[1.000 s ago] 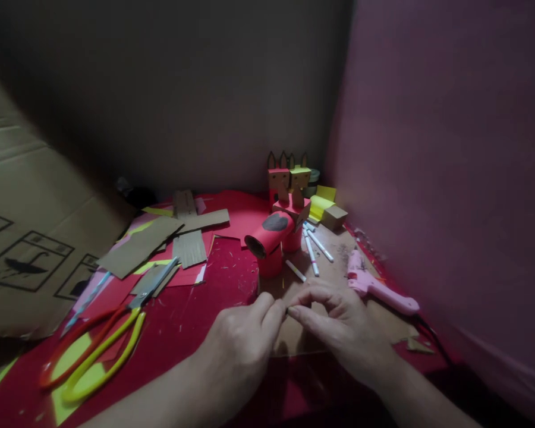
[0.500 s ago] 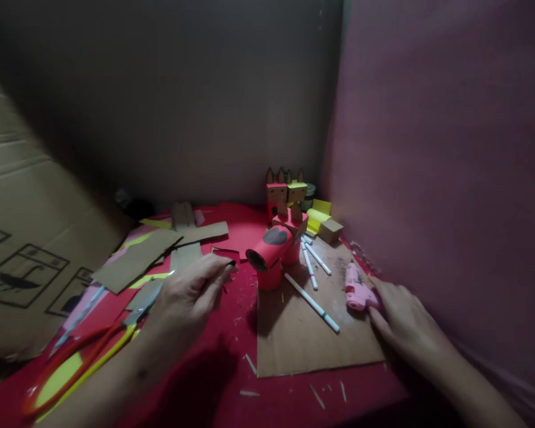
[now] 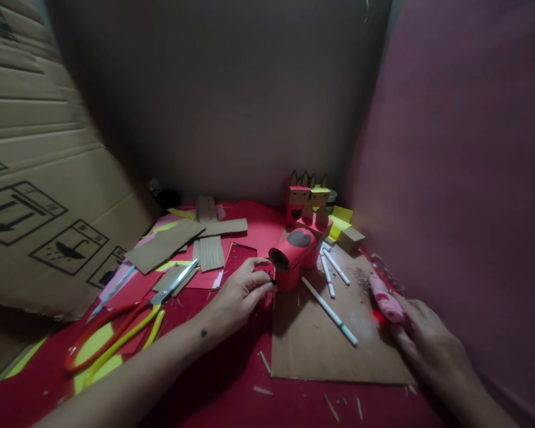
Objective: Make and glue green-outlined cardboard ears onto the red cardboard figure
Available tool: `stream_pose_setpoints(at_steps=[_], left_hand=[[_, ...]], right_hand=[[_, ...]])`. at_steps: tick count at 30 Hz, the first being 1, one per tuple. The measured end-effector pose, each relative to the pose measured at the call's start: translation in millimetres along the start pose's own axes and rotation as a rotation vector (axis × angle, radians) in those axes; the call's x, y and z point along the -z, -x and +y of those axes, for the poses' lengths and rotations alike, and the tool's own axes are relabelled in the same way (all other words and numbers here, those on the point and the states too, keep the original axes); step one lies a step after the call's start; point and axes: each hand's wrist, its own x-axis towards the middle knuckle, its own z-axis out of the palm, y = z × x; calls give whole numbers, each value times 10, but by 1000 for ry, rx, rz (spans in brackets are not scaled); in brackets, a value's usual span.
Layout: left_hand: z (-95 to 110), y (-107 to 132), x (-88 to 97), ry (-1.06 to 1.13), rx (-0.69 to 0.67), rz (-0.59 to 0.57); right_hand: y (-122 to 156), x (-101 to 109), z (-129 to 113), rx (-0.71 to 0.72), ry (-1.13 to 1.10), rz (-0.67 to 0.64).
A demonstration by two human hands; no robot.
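Observation:
My left hand (image 3: 236,294) reaches toward a red paper-tube animal figure (image 3: 294,252) standing on the red table. Its fingers are pinched on a tiny dark piece, held right at the open tube end. My right hand (image 3: 428,339) lies at the right, its fingers wrapped around the handle of a pink glue gun (image 3: 386,303) that rests on a brown cardboard sheet (image 3: 330,351). A white marker (image 3: 330,310) lies on that sheet between the two hands.
Orange-and-yellow scissors (image 3: 116,339) lie at the left on red and yellow paper. Cardboard strips (image 3: 209,238) are scattered behind. Two small box figures (image 3: 307,199) stand at the back. A large cardboard box (image 3: 35,196) leans at the left; a pink wall (image 3: 463,178) closes the right.
The hands, first pinched together in the middle, have separated. The left moved to the tube figure's open end; the right went to the glue gun and closed on its handle.

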Motion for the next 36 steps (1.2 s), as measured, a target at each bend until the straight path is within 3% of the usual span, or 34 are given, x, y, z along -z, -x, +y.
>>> stream_pose_setpoints(at_steps=[4, 7, 10, 13, 15, 18, 20, 22, 26, 30, 33, 36], left_hand=[[24, 38, 42, -18, 18, 9], [102, 136, 67, -29, -7, -71], [241, 283, 19, -88, -92, -159], [416, 435, -88, -205, -192, -260], [516, 513, -149, -287, -219, -326], [590, 582, -164, -396, -189, -364], [584, 604, -125, -441, -156, -384], [547, 614, -66, -454, -137, -415], [449, 620, 48, -476, -109, -405], [409, 641, 130, -525, -89, -371], [438, 659, 173, -555, -100, -345], [484, 679, 192, -586, -125, -317]], right_hand=[[-20, 49, 32, 43, 8, -28], [-16, 247, -80, 100, -1, -18], [11, 514, -479, 109, -148, 147], [29, 644, -1037, 303, -525, 6], [17, 613, -1346, 427, -648, -129], [-29, 486, -1590, 554, -716, 53], [-58, 416, -1632, 615, -701, 156], [-73, 374, -1632, 651, -652, 175], [-87, 355, -1615, 560, -580, 190], [-167, 454, -1624, 452, -585, -40], [-261, 543, -1677, 424, -717, -187], [-331, 525, -1769, 377, -890, -464]])
